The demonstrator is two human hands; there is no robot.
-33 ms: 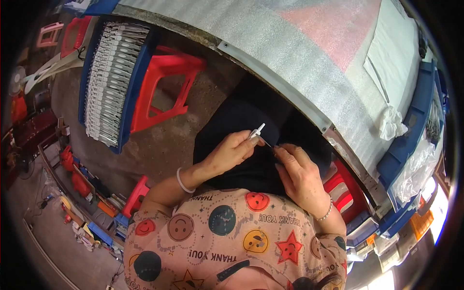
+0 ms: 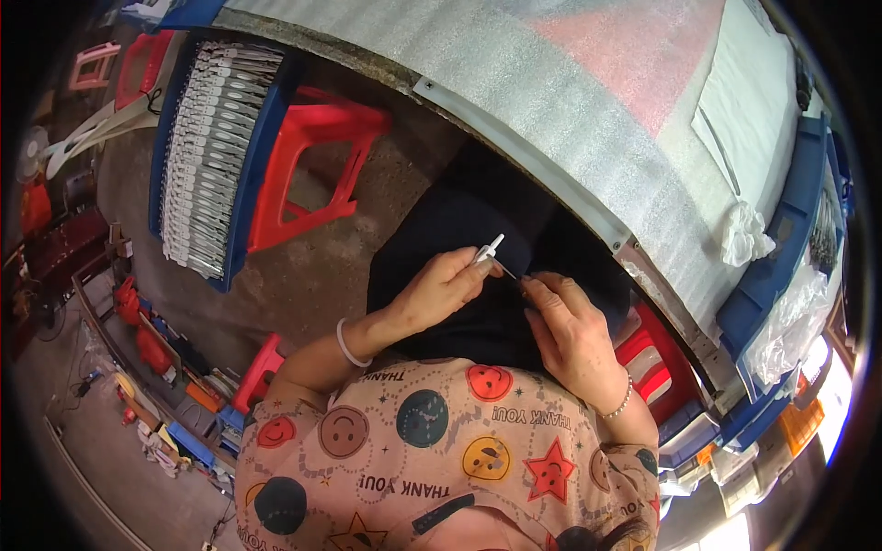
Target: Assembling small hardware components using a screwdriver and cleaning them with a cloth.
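Note:
My left hand (image 2: 439, 292) is closed around a small white plastic piece (image 2: 488, 249), whose tip sticks up past my fingers. My right hand (image 2: 571, 332) pinches a thin dark pin (image 2: 511, 272) between thumb and forefinger, its point almost touching the white piece. Both hands hover over my lap in dark trousers (image 2: 459, 220), just below the table's edge. A white bracelet is on the left wrist and a bead bracelet on the right.
The table (image 2: 588, 110), covered in silvery foam sheet, runs across the top with a metal rail (image 2: 514, 156) along its edge. A blue crate (image 2: 234, 225) of several white parts stands on the floor at left, beside a red stool (image 2: 308, 161). Blue bins (image 2: 781, 275) and plastic bags lie at right.

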